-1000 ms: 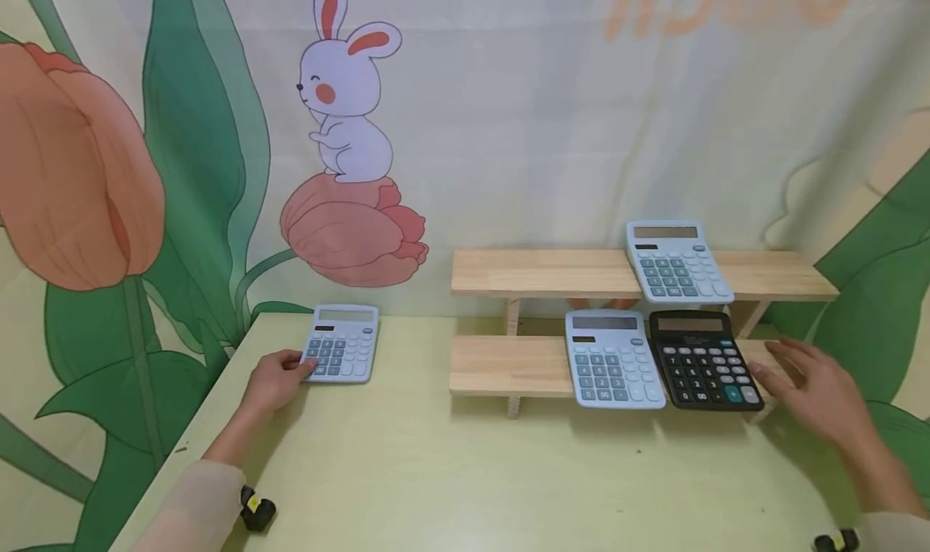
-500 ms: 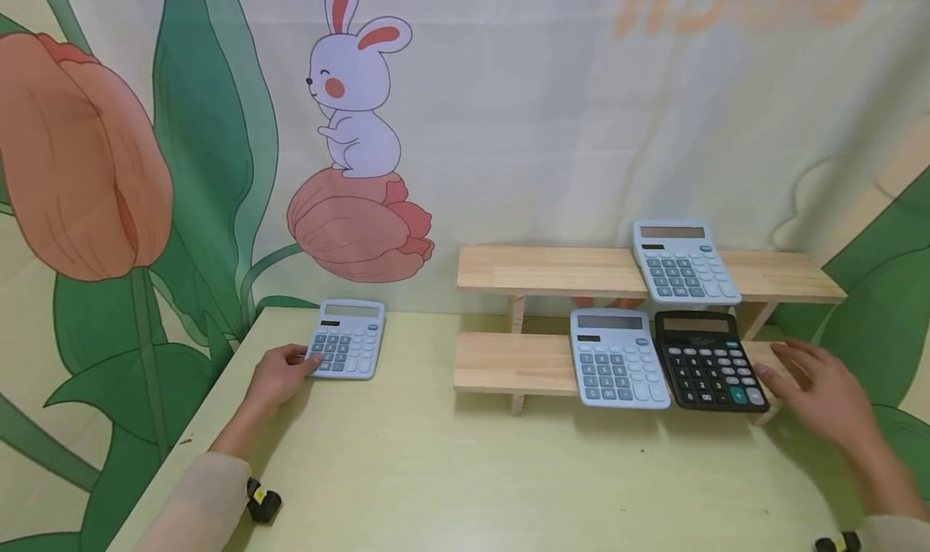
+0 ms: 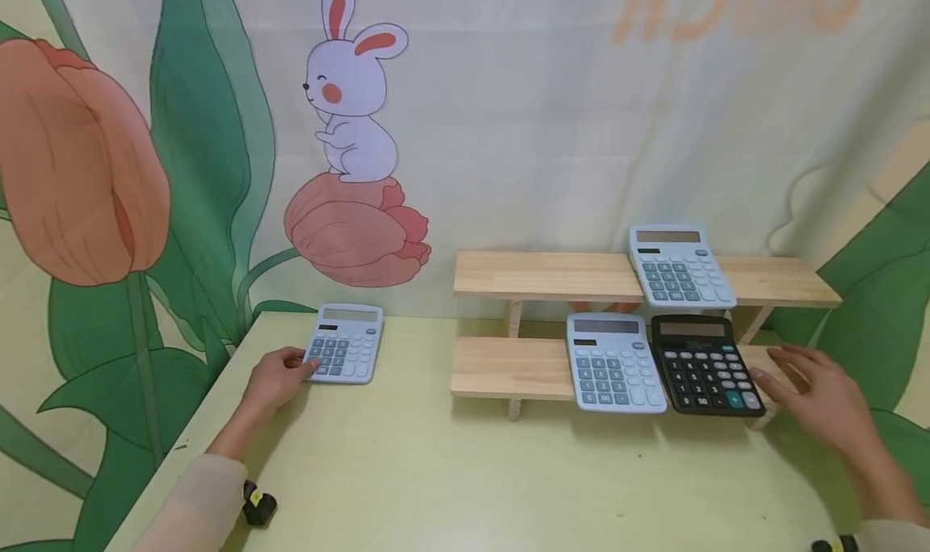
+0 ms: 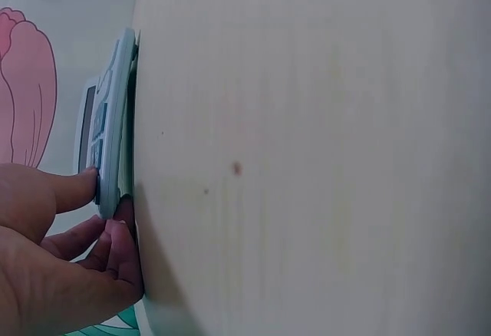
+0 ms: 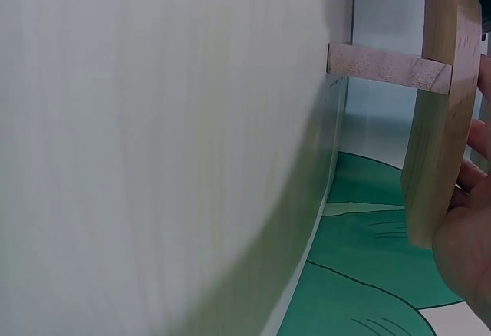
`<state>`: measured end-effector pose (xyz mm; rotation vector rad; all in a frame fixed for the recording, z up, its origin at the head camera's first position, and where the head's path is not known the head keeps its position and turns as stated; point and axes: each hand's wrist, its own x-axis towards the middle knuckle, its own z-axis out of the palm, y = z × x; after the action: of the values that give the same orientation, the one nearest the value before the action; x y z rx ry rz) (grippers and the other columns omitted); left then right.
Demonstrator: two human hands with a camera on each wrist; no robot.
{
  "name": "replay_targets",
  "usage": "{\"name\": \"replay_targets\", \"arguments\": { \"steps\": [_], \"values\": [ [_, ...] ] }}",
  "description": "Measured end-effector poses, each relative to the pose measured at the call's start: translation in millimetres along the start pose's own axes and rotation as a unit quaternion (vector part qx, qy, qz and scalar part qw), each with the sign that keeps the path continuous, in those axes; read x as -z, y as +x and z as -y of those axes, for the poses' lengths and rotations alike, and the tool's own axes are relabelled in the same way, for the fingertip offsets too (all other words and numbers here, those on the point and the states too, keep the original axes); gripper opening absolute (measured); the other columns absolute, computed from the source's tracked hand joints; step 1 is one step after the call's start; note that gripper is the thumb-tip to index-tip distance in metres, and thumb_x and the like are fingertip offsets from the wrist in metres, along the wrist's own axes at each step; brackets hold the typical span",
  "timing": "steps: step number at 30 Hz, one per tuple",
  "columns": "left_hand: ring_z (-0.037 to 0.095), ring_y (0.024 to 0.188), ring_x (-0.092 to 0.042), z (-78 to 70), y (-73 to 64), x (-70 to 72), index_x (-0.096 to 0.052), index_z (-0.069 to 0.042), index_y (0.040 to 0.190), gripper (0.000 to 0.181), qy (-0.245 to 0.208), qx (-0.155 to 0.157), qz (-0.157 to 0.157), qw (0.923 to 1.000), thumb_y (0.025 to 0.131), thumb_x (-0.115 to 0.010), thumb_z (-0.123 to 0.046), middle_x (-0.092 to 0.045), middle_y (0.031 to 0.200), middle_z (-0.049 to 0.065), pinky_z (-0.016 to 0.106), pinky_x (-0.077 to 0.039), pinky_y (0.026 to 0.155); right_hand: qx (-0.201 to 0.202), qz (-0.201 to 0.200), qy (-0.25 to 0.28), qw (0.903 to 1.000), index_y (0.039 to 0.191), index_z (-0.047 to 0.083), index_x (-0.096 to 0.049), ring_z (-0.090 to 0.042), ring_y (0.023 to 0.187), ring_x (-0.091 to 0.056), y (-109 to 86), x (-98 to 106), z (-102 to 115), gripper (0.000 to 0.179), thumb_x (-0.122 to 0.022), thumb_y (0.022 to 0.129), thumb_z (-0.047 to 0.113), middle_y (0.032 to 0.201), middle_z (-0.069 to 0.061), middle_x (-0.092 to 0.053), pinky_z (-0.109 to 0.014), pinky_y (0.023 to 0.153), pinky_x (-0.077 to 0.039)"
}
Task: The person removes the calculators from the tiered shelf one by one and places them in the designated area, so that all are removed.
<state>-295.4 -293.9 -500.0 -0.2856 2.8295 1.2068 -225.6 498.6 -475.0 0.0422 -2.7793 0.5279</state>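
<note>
At the table's left, my left hand (image 3: 274,382) pinches the lower left corner of a light blue calculator (image 3: 345,344). In the left wrist view, the thumb (image 4: 75,190) lies on the face of the calculator (image 4: 113,129) and the other fingers are curled at its underside, close to the tabletop. My right hand (image 3: 821,395) is at the right end of the lower wooden shelf (image 3: 512,366), its thumb close to the right edge of a black calculator (image 3: 706,365). The right wrist view shows only part of the right hand (image 5: 469,228), beside the shelf board (image 5: 441,136).
A second light blue calculator (image 3: 614,362) lies left of the black one, both overhanging the lower shelf's front. Another blue calculator (image 3: 681,266) lies on the upper shelf (image 3: 538,273). Behind the table (image 3: 436,471) hangs a printed cloth (image 3: 508,132) with a rabbit and tulips.
</note>
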Motion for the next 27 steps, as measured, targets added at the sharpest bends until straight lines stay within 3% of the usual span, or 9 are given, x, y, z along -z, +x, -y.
{"name": "replay_targets", "arguments": {
  "steps": [13,27],
  "values": [
    [0.037,0.105,-0.054,1.9,1.3,-4.0,-0.053,0.012,0.142,0.054,-0.001,0.011,0.001,0.9999,0.108,-0.06,-0.03,-0.059,0.127,0.027,0.04,-0.048,0.083,0.003,-0.006,0.015,0.9999,0.143,-0.01,-0.056,-0.066,0.129,-0.038,-2.6,-1,4,0.068,-0.066,0.104,0.045,0.144,-0.041,-0.045,-0.081,0.099,-0.029],
    [0.037,0.102,-0.057,-8.7,-1.7,-8.1,-0.056,0.016,0.135,0.049,0.003,0.004,-0.017,0.9998,0.107,-0.063,-0.023,-0.062,0.119,0.028,0.041,-0.05,0.084,-0.001,-0.011,0.005,0.9999,0.143,-0.011,-0.055,-0.067,0.128,-0.038,-4.4,0,3,0.068,-0.064,0.105,0.044,0.144,-0.042,-0.045,-0.082,0.1,-0.029]
  ]
}}
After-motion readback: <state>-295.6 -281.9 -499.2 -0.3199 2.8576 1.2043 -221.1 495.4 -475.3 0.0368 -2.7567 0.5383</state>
